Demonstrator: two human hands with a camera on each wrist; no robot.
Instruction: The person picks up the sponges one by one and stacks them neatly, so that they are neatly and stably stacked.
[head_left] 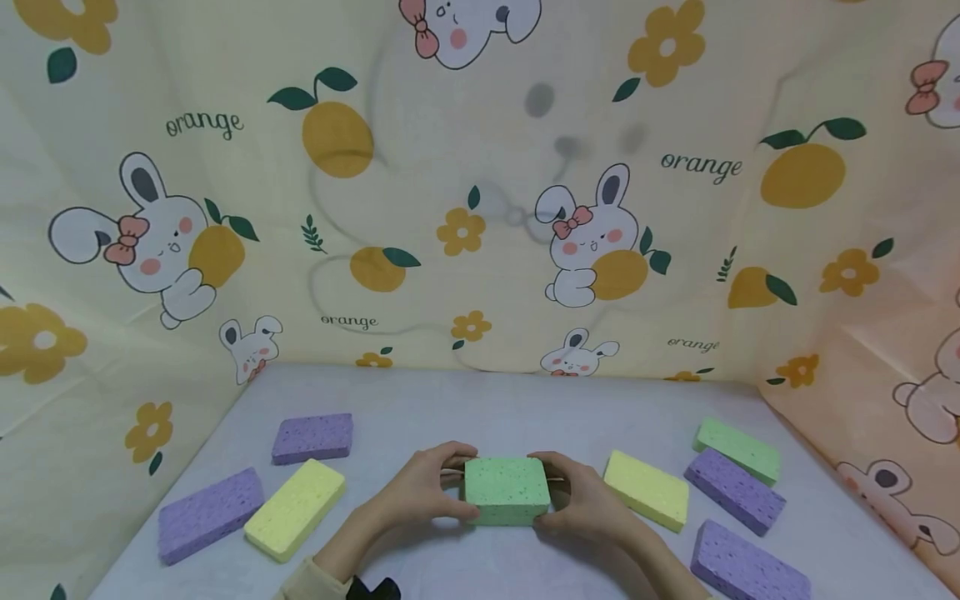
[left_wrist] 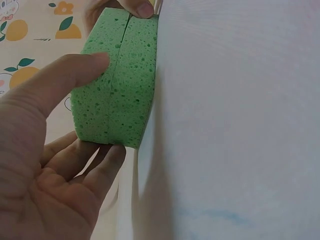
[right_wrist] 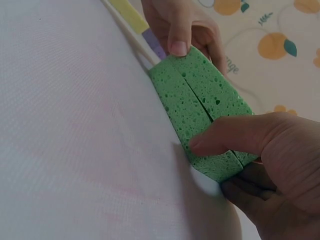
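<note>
Two stacked sponges (head_left: 507,490), tabletop (head_left: 480,408), bunny-print backdrop (head_left: 465,142)

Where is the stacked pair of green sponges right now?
In the head view, the green pair is low at centre, held between the left hand and right hand; a yellow sponge lies just right of the latter.

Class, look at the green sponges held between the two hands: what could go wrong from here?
The upper green sponge could slide off the lower green sponge, since a seam runs between them in both wrist views.

The left hand and right hand grip them from opposite ends, so uneven pressure might skew them.

The yellow sponge on the right lies close beside the right hand, so that hand might bump it when moving outward.
</note>
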